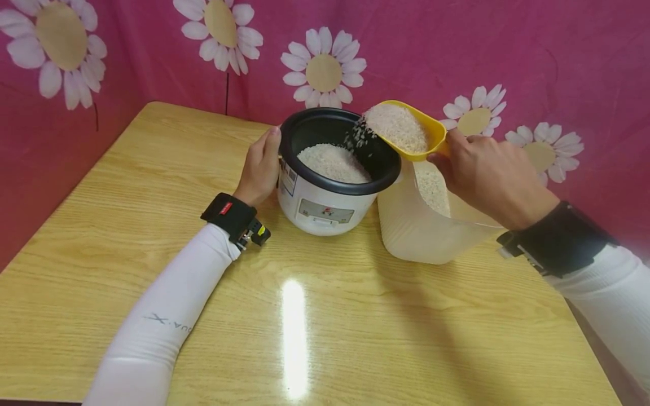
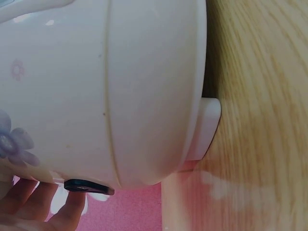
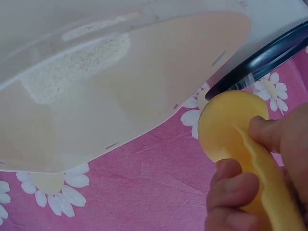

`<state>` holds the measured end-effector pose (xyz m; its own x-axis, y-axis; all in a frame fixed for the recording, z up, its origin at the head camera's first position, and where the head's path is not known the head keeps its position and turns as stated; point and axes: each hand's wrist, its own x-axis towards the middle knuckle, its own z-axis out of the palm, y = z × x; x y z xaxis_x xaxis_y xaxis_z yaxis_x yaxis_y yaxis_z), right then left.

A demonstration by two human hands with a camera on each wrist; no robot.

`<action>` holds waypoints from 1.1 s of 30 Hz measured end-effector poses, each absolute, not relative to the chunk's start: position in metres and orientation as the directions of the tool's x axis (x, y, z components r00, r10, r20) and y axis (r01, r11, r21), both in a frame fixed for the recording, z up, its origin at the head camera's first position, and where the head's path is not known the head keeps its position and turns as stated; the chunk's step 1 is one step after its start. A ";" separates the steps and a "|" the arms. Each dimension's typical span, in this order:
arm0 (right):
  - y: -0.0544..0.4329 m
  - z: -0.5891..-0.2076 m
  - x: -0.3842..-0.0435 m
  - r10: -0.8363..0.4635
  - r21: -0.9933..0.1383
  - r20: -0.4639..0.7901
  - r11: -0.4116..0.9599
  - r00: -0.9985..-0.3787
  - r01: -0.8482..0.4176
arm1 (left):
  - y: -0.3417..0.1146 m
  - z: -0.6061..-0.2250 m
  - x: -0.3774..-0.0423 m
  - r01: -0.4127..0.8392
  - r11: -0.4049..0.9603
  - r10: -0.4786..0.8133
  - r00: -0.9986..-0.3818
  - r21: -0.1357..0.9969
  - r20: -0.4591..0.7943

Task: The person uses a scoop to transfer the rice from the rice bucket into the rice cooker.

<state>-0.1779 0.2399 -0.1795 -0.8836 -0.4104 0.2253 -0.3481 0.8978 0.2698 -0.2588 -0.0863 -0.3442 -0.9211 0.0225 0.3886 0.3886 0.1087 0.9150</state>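
Note:
A white rice cooker (image 1: 325,211) with a dark rim stands on the table, a mound of white rice (image 1: 332,163) inside it. My left hand (image 1: 260,166) holds the cooker by its left side; in the left wrist view its fingers (image 2: 36,204) are bent against the wall and a small black side part (image 2: 86,186). My right hand (image 1: 492,175) grips the handle of a yellow scoop (image 1: 434,135) above the cooker's right rim. The scoop is heaped with rice and tilted, with grains falling off its left end into the cooker. In the right wrist view, the scoop's underside (image 3: 226,120) shows.
Right of the cooker stands a translucent plastic container (image 1: 421,237) with more rice (image 1: 433,189) inside, partly beneath my right hand. The wooden table (image 1: 228,338) meets a pink cloth backdrop (image 1: 416,45) with daisies behind and at the left.

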 end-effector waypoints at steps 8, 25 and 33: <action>0.239 -0.179 -0.178 -0.431 0.280 0.241 0.889 -0.869 -0.363 | -0.087 -0.344 -0.259 0.404 0.100 0.029 -0.915 0.909 0.403; 0.235 -0.178 -0.180 -0.465 0.314 0.260 0.870 -0.846 -0.381 | -0.087 -0.344 -0.258 0.398 0.103 0.032 -0.917 0.911 0.397; 0.233 -0.176 -0.181 -0.492 0.349 0.273 0.851 -0.827 -0.392 | -0.086 -0.343 -0.258 0.391 0.104 0.034 -0.920 0.914 0.390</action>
